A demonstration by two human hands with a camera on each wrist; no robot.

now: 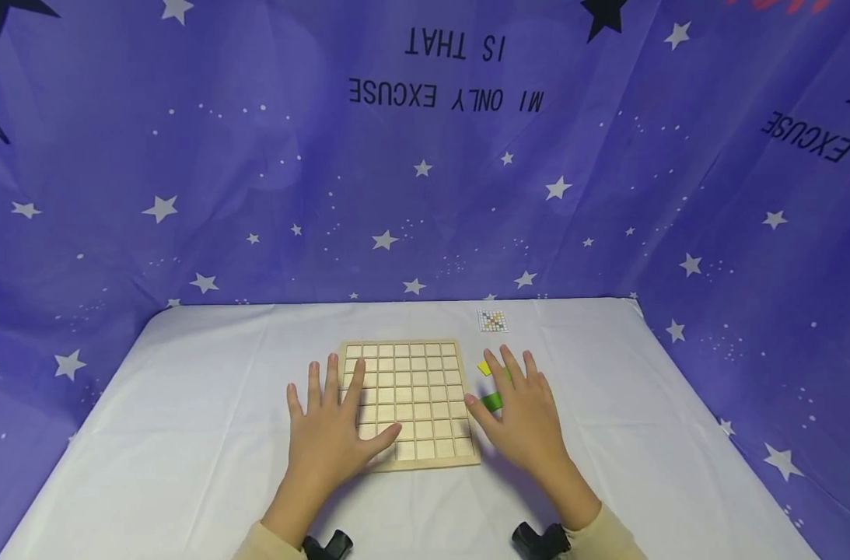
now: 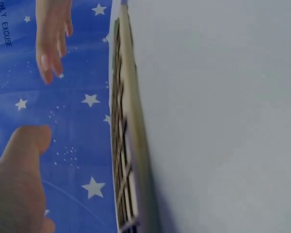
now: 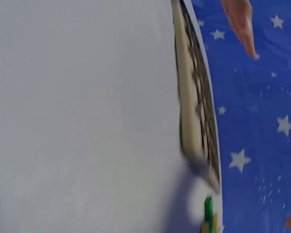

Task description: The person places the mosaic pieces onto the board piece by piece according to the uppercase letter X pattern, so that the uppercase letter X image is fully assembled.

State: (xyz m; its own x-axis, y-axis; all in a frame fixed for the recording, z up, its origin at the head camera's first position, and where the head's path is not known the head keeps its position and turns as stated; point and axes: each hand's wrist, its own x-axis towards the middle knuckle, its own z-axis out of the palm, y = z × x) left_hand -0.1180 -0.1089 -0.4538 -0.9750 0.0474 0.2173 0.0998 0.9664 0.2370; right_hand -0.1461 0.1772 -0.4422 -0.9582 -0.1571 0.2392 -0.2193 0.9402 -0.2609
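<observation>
Head view: the left hand (image 1: 331,435), fingers apart, hovers over the wooden grid board (image 1: 425,404) on the white tablecloth (image 1: 201,404). Beside it, the right hand (image 1: 526,416), also splayed, hovers above green pieces (image 1: 492,402) and a yellow piece (image 1: 484,369).

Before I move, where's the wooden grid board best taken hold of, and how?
Probably grip the wooden grid board by opposite side edges, left hand from the left, right hand from the right: it lies flat, but its straight rim stands above the white tablecloth.

purple star-printed cloth (image 1: 292,187) behind — white-covered table (image 1: 187,404) in front
</observation>
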